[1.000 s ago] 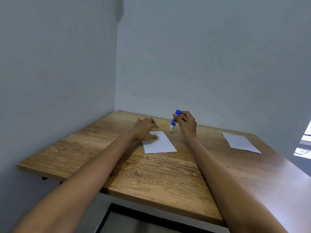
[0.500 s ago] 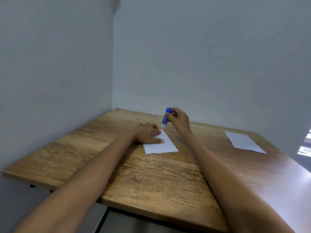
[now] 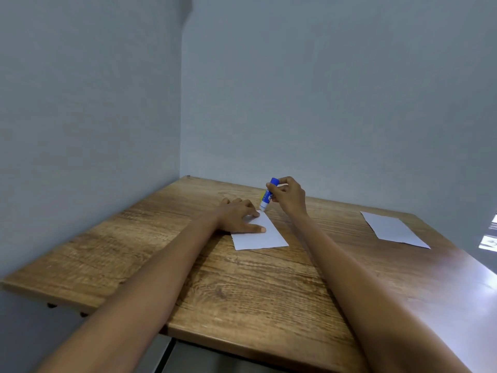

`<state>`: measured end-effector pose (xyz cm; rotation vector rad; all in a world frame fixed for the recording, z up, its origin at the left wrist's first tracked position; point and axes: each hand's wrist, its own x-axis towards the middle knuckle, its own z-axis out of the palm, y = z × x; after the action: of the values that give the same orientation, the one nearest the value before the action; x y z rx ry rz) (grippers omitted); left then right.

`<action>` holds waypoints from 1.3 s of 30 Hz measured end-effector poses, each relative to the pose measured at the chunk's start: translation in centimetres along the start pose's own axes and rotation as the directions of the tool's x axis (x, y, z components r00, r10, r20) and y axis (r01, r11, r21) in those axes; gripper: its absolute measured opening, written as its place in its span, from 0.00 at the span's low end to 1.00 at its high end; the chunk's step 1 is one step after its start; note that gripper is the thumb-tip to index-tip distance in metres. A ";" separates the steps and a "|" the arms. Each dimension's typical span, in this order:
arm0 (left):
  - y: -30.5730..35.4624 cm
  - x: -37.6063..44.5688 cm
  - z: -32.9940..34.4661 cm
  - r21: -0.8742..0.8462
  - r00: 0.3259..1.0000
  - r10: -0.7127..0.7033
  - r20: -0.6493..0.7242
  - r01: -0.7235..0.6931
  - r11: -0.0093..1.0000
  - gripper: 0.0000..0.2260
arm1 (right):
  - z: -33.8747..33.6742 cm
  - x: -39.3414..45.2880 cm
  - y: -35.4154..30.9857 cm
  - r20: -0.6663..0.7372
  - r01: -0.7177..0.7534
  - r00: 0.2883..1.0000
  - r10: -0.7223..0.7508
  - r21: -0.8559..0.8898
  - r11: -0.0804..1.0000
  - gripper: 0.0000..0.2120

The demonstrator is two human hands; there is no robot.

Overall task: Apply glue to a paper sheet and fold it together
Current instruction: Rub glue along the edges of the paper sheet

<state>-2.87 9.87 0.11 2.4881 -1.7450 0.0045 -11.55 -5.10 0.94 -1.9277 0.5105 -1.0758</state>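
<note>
At a wood-grain bench (image 3: 242, 292) set in a grey corner, a person's left hand (image 3: 238, 216) lies flat, fingers spread, pinning a small white paper sheet (image 3: 259, 236). The right hand (image 3: 289, 195) is closed around a blue-and-white glue stick (image 3: 267, 194), tilted tip-down at the sheet's far corner. A second white sheet (image 3: 391, 229) lies well apart to the right.

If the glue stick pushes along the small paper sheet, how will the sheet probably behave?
The paper sheet looks thin and lies flat, so it is probably floppy and light. On the smooth wooden table it would likely slide or wrinkle under the glue stick. That seems to be why the left hand presses on it, while the right hand holds the stick at its far edge.
</note>
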 end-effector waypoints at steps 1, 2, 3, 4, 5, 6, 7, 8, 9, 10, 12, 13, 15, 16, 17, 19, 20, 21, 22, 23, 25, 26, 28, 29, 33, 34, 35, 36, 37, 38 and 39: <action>0.0 0.0 0.0 0.001 1.000 0.002 -0.001 -0.002 1.000 0.30 | 0.0 0.0 0.1 0.004 0.000 1.000 0.000 0.004 1.000 0.11; 0.0 0.0 0.0 0.002 1.000 0.003 -0.002 -0.003 1.000 0.30 | 0.0 0.0 0.1 0.007 0.000 1.000 0.000 0.005 1.000 0.10; 0.0 0.0 0.0 0.002 1.000 0.004 -0.004 -0.004 1.000 0.30 | 0.0 0.1 0.1 0.008 -0.001 1.000 0.001 0.004 1.000 0.10; 0.0 0.0 0.0 0.002 1.000 0.004 -0.005 -0.004 1.000 0.30 | 0.0 0.1 0.1 0.010 -0.002 1.000 0.002 0.004 1.000 0.10; 0.0 0.0 0.0 0.004 1.000 0.004 -0.006 -0.004 1.000 0.30 | 0.0 0.0 0.1 0.012 -0.001 1.000 0.001 0.005 1.000 0.11; 0.0 0.0 0.0 0.008 1.000 0.003 -0.006 -0.003 1.000 0.30 | 0.1 0.0 0.1 0.015 0.001 1.000 -0.001 0.008 1.000 0.11; 0.0 0.0 0.0 0.012 1.000 0.002 -0.005 -0.002 1.000 0.30 | 0.1 0.0 0.1 0.017 0.004 1.000 -0.004 0.009 1.000 0.11; 0.0 0.0 0.0 0.014 1.000 0.000 -0.004 0.000 1.000 0.30 | 0.2 -0.1 0.1 0.019 0.007 1.000 -0.007 0.008 1.000 0.12; 0.1 -0.1 0.0 0.014 1.000 -0.002 -0.003 0.002 1.000 0.29 | 0.2 -0.1 0.1 0.020 0.009 1.000 -0.009 0.006 1.000 0.12; 0.1 -0.1 0.0 0.012 1.000 -0.002 -0.004 0.002 1.000 0.29 | 0.3 -0.2 0.2 0.023 0.010 1.000 -0.010 0.006 1.000 0.11; 0.2 -0.2 0.0 0.011 1.000 -0.003 -0.006 0.003 1.000 0.29 | 0.3 -0.2 0.3 0.036 0.014 0.999 -0.014 0.006 1.000 0.11; 0.2 -0.2 0.0 0.013 1.000 -0.001 -0.005 0.002 1.000 0.29 | 0.3 -0.3 0.3 0.042 0.015 0.999 -0.015 0.003 1.000 0.10; 0.2 -0.2 0.0 0.015 1.000 0.000 -0.003 0.000 1.000 0.29 | 0.2 -0.3 0.3 0.049 0.015 0.999 -0.015 0.006 1.000 0.09; 0.2 -0.2 0.0 0.017 1.000 -0.001 -0.004 0.001 1.000 0.30 | 0.2 -0.4 0.3 0.050 0.017 0.999 -0.017 0.010 1.000 0.09; 0.2 -0.2 0.0 0.017 1.000 -0.001 -0.009 0.001 1.000 0.30 | 0.1 -0.4 0.3 0.050 0.019 0.999 -0.020 0.015 1.000 0.08; 0.2 -0.2 0.1 0.017 1.000 -0.005 -0.018 0.005 1.000 0.30 | 0.1 -0.5 0.3 0.049 0.026 0.998 -0.027 0.024 0.999 0.08; 0.2 -0.2 0.1 0.017 1.000 -0.006 -0.022 0.006 1.000 0.30 | 0.0 -0.6 0.2 0.050 0.029 0.998 -0.030 0.023 0.999 0.07; 0.2 -0.2 0.1 0.019 1.000 -0.007 -0.024 0.007 1.000 0.30 | 0.0 -0.6 0.2 0.051 0.032 0.998 -0.033 0.020 0.999 0.07; 0.3 -0.3 0.1 0.022 1.000 -0.008 -0.024 0.009 1.000 0.30 | -0.1 -0.7 0.2 0.053 0.034 0.998 -0.034 0.016 0.999 0.07; 0.3 -0.3 0.1 0.025 1.000 -0.012 -0.026 0.012 1.000 0.30 | -0.1 -0.8 0.2 0.055 0.034 0.998 -0.035 0.015 0.999 0.07; 0.4 -0.4 0.0 0.035 0.999 -0.019 -0.030 0.020 0.999 0.30 | -0.2 -0.9 0.3 0.058 0.034 0.998 -0.034 0.013 0.999 0.07; 0.5 -0.4 0.0 0.042 0.999 -0.023 -0.029 0.024 0.999 0.30 | -0.3 -1.0 0.3 0.057 0.034 0.998 -0.034 0.007 0.999 0.07; 0.6 -0.5 -0.1 0.056 0.999 -0.029 -0.025 0.030 0.998 0.30 | -0.4 -1.1 0.4 0.054 0.034 0.998 -0.033 -0.005 0.999 0.07; 0.6 -0.5 -0.1 0.061 0.999 -0.032 -0.024 0.033 0.998 0.30 | -0.4 -1.1 0.4 0.053 0.032 0.998 -0.032 -0.008 0.999 0.07; 0.5 -0.4 0.0 0.066 0.998 -0.052 -0.031 0.054 0.996 0.30 | -0.7 -1.3 0.3 0.054 0.032 0.998 -0.031 -0.009 0.999 0.06; 0.5 -0.4 0.0 0.068 0.997 -0.061 -0.038 0.064 0.996 0.30 | -0.7 -1.4 0.2 0.056 0.032 0.998 -0.032 -0.006 0.999 0.06; 0.4 -0.4 0.1 0.070 0.996 -0.073 -0.049 0.076 0.995 0.30 | -0.8 -1.5 0.1 0.061 0.031 0.998 -0.031 0.002 1.000 0.06; 0.3 -0.4 0.1 0.072 0.994 -0.085 -0.063 0.089 0.993 0.30 | -0.8 -1.6 0.0 0.070 0.029 0.997 -0.030 0.015 0.999 0.06; 0.2 -0.5 0.2 0.076 0.993 -0.095 -0.076 0.101 0.992 0.30 | -0.9 -1.8 -0.1 0.079 0.027 0.996 -0.029 0.027 0.999 0.06; 0.1 -0.5 0.2 0.080 0.991 -0.104 -0.087 0.111 0.991 0.30 | -0.9 -1.9 -0.1 0.086 0.025 0.996 -0.028 0.035 0.999 0.06; 0.0 -0.5 0.3 0.084 0.989 -0.112 -0.096 0.120 0.989 0.30 | -0.9 -2.0 -0.1 0.090 0.024 0.996 -0.028 0.041 0.999 0.06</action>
<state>-3.07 10.34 -0.21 2.6041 -1.5966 0.1880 -13.41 -4.10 0.32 -1.9425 0.4117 -1.0026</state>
